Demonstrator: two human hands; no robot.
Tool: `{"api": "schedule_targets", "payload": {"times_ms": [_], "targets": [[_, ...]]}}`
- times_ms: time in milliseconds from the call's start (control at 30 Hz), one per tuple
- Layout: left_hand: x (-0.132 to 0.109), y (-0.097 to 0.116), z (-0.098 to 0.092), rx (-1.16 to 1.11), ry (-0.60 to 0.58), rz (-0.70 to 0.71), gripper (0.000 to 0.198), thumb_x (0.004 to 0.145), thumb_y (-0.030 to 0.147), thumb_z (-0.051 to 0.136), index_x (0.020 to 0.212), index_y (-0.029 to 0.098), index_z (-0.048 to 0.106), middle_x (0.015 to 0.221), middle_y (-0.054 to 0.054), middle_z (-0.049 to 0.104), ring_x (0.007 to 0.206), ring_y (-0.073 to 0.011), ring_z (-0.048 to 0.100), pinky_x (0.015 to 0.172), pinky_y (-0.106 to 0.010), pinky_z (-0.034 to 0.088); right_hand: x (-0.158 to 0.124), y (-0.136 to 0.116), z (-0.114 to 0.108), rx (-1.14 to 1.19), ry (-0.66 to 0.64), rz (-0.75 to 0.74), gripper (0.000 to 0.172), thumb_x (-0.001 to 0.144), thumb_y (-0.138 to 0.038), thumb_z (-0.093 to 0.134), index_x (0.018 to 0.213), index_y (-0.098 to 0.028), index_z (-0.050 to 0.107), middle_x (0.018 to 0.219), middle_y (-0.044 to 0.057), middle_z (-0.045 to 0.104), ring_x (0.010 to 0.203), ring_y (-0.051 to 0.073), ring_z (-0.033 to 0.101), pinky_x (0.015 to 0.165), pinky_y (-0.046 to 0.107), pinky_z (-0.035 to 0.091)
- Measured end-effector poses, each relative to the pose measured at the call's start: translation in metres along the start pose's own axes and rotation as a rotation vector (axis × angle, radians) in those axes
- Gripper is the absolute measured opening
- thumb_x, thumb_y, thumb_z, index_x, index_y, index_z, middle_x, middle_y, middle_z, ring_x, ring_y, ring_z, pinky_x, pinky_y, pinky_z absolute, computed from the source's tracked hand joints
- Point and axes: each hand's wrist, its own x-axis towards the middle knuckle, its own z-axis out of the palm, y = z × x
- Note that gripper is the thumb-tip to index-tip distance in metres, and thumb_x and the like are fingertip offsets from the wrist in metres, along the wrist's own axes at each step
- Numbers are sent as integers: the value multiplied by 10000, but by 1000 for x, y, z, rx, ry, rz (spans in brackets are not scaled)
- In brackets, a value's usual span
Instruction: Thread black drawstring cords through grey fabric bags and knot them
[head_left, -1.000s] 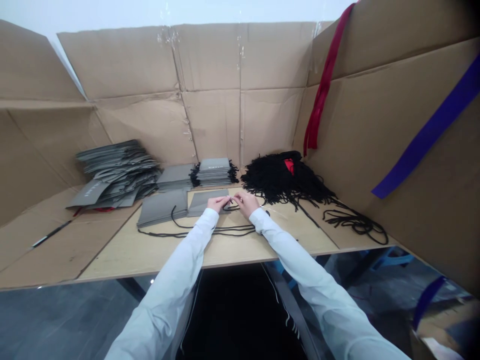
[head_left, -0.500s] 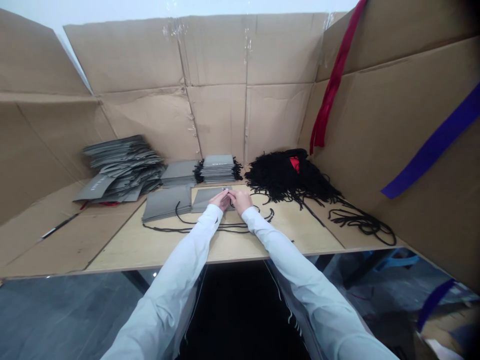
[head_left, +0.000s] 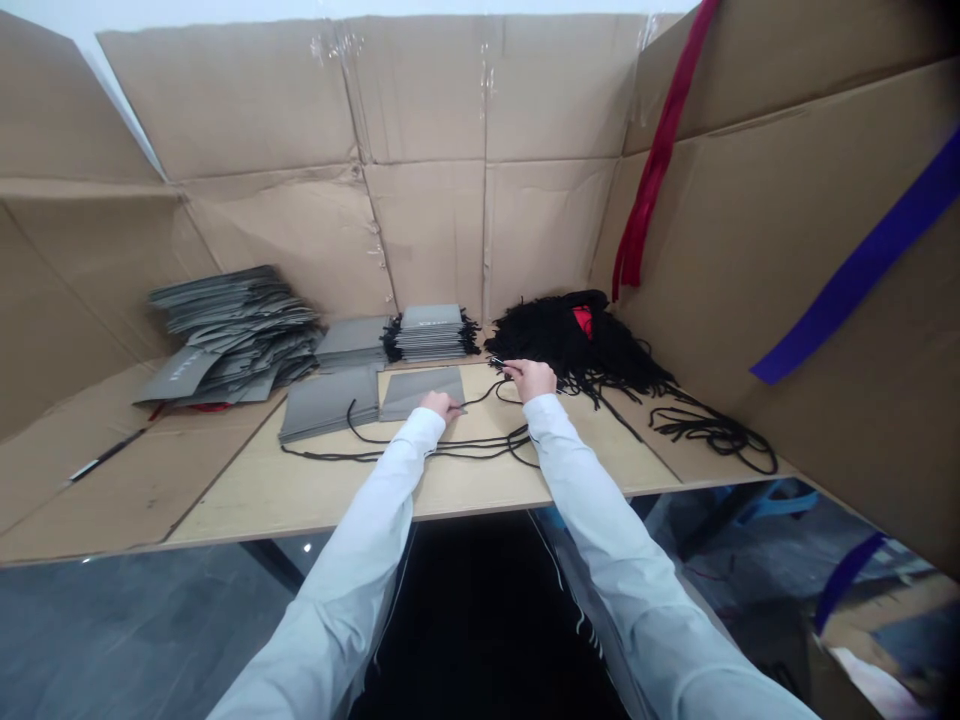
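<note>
A flat grey paper bag (head_left: 420, 391) lies on the wooden table (head_left: 465, 485) in front of me. My left hand (head_left: 440, 404) rests on its lower right corner, fingers pressed down on it. My right hand (head_left: 532, 378) is off to the right of the bag, pinching the tipped end of a black cord (head_left: 491, 388) that runs back toward the bag. More black cords (head_left: 420, 455) lie looped on the table near my wrists.
A heap of black cords (head_left: 577, 350) sits at the back right, with a strand bundle (head_left: 712, 432) further right. Grey bag stacks stand at left (head_left: 232, 330), centre (head_left: 431, 332) and beside the bag (head_left: 330, 402). Cardboard walls (head_left: 420, 170) enclose the table. A pen (head_left: 105, 455) lies far left.
My right hand has pulled away from the bag to the right, drawing the cord end with it. My left hand stayed on the bag.
</note>
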Motion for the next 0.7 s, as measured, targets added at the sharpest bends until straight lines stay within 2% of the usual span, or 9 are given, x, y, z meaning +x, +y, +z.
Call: {"api": "schedule_targets", "payload": {"times_ms": [100, 200, 300, 367, 467, 600, 633, 700], "targets": [[2, -1, -2, 138, -69, 16, 71, 461, 202, 699, 502, 236, 653, 585, -46, 637, 731, -205, 578, 715, -237, 389, 1, 4, 5, 29, -67, -72, 231, 724, -373, 520, 903, -282, 634, 856, 36, 643, 735, 165, 573, 620, 244, 413], [5, -3, -10, 220, -141, 7, 100, 453, 286, 702, 542, 257, 667, 611, -24, 650, 719, -196, 579, 686, -223, 385, 1, 2, 13, 141, -207, -207, 211, 687, -331, 575, 871, -257, 647, 841, 25, 648, 746, 144, 575, 656, 217, 413], [6, -7, -18, 186, -221, -2, 166, 413, 356, 704, 549, 267, 668, 640, 4, 658, 725, -186, 578, 671, -208, 381, 0, -1, 17, 257, -368, -342, 189, 644, -278, 623, 817, -216, 665, 792, 25, 656, 713, 127, 577, 672, 197, 410], [6, -10, -21, 137, -227, -5, 194, 405, 390, 696, 550, 264, 668, 632, 10, 657, 716, -179, 575, 652, -200, 381, -1, -2, 18, 317, -427, -366, 175, 626, -260, 635, 787, -201, 672, 767, 26, 658, 705, 127, 577, 677, 199, 409], [6, -11, -21, 156, -171, 27, 174, 471, 390, 667, 569, 247, 667, 598, -2, 648, 650, -160, 562, 614, -199, 376, -3, -2, 17, 413, -556, -341, 178, 587, -254, 655, 746, -176, 676, 702, 22, 656, 685, 131, 576, 661, 204, 413], [4, -8, -14, 295, 5, 121, 140, 634, 314, 562, 638, 205, 650, 619, -42, 632, 605, -153, 540, 617, -218, 366, -6, -4, 16, 588, -837, -292, 280, 547, -307, 668, 753, -118, 671, 625, 42, 640, 590, 132, 561, 581, 220, 425], [4, -6, -13, 297, 57, 141, 146, 660, 298, 536, 664, 198, 642, 648, -53, 631, 622, -158, 542, 629, -224, 366, -7, -5, 15, 626, -852, -275, 303, 542, -322, 668, 760, -111, 669, 649, 51, 641, 581, 131, 557, 569, 226, 427], [4, -3, -13, 252, 138, 177, 157, 688, 286, 501, 711, 194, 626, 715, -63, 630, 671, -166, 544, 658, -233, 367, -8, -7, 14, 693, -788, -263, 314, 529, -330, 673, 755, -112, 668, 796, 79, 638, 612, 132, 558, 578, 239, 436]]}}
